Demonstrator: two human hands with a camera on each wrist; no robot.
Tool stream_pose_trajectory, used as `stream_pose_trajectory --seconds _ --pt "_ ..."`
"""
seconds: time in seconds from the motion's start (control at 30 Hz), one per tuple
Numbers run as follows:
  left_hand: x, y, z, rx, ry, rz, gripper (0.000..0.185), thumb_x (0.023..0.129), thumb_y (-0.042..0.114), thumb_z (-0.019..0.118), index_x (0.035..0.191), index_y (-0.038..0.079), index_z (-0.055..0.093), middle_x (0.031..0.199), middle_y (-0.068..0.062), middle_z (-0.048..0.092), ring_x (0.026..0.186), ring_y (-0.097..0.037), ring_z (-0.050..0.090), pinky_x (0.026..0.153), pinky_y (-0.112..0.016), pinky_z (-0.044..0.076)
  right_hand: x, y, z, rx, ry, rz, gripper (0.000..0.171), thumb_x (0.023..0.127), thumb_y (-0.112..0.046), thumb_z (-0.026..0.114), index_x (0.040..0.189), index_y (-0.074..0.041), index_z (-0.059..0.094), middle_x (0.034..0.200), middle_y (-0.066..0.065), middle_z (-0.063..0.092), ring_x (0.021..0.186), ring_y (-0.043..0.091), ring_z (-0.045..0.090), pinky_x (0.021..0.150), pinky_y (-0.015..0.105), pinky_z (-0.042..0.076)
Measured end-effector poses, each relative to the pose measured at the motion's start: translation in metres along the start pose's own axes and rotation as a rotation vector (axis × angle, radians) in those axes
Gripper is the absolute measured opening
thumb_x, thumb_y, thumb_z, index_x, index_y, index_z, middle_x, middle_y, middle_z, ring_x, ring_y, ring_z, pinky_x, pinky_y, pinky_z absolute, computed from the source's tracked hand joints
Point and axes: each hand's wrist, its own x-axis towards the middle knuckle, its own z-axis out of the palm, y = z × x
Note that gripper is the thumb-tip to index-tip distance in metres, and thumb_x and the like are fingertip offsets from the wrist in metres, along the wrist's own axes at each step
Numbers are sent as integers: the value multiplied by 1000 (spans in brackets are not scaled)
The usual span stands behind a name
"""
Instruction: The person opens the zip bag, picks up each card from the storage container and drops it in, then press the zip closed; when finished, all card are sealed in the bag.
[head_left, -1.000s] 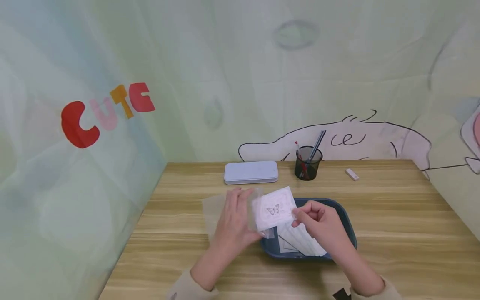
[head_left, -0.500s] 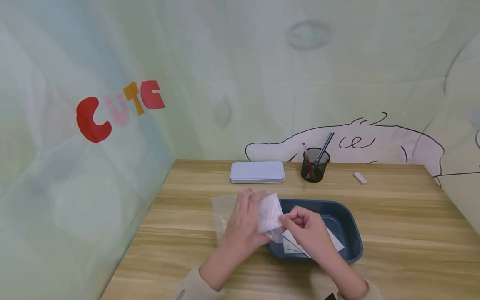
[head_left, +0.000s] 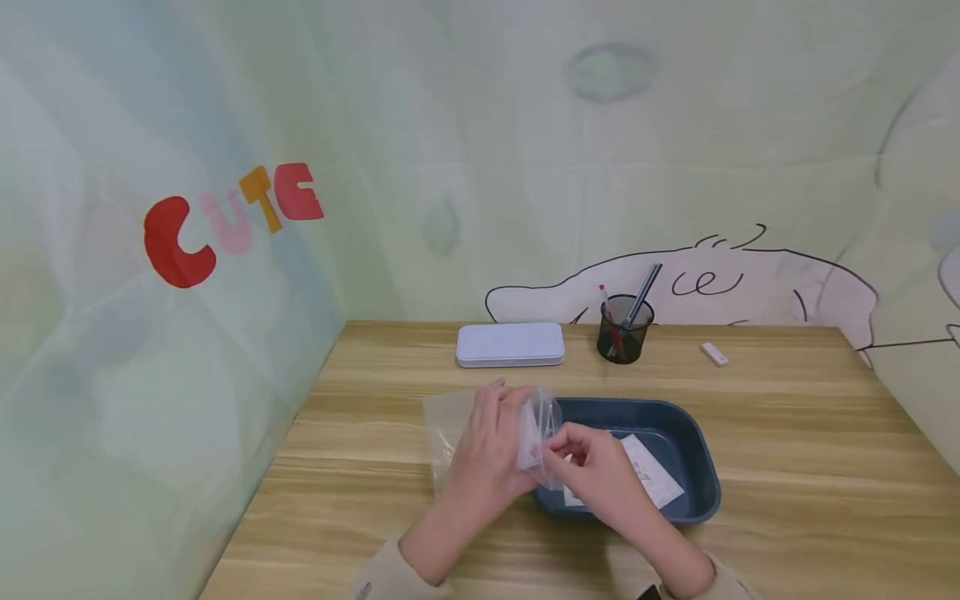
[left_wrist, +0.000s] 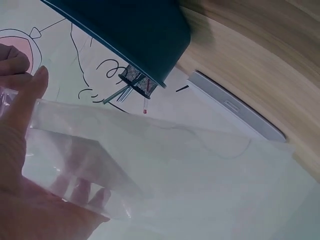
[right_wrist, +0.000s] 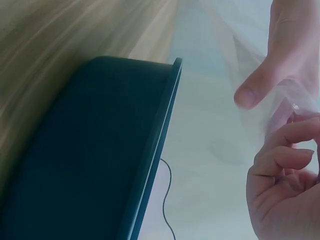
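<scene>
The clear plastic sleeve (head_left: 537, 433) sits between the two hands above the near left corner of the dark blue plastic tray (head_left: 697, 467), with a white card partly inside it. The left hand (head_left: 483, 450) lies on the sleeve's left side; the right hand (head_left: 592, 467) meets the sleeve's right edge.

The left hand grips the sleeve with its fingers curved over the top edge; the left wrist view shows the thumb (left_wrist: 30, 95) against the sleeve's upper edge and fingers showing through the film from behind. The right hand pinches the sleeve's open edge, fingers curled; the right wrist view shows its bent fingers (right_wrist: 285, 145) at the film (right_wrist: 260, 75).

A second clear sheet (head_left: 446, 421) lies flat on the wooden worktop (head_left: 787, 467) beneath the left hand. A white printed card (head_left: 648, 475) rests in the tray. At the far edge of the worktop stand a white flat case (head_left: 510, 344), a black mesh pen cup (head_left: 625, 329) and a small white eraser (head_left: 714, 354), all well apart from the hands.

The print on the card inside the sleeve cannot be made out. The hands hide the sleeve's lower edge in the head view. Both wrist views are blurred, and each cuts off its own hand at the frame edge.
</scene>
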Motion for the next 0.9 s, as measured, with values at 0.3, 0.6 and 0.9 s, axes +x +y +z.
stream_pose_trajectory --seconds 0.3,0.6,0.9 --pt "0 -7 0 -4 5 -21 101 51 33 93 133 3 42 128 -15 43 125 -32 39 109 -36 32 1 -1 -19 -215 90 -77 5 84 -32 74 88 -29 73 73 -17 64 54 12 50 45 24 42" --pt "-3 -21 -7 -3 -14 -91 104 49 30 94 136 3 41 131 -18 41 125 -30 38 109 -35 31 6 30 -65 -507 232 -50 26 88 -43 67 94 -18 74 81 -6 67 60 11 53 53 27 45" --pt "-6 -30 -9 -14 -51 -78 103 47 27 94 133 0 45 123 -16 45 114 -27 44 104 -36 40 6 79 -77 -777 -25 151 47 81 -35 75 114 -2 67 101 14 63 84 29 61 66 48 53"
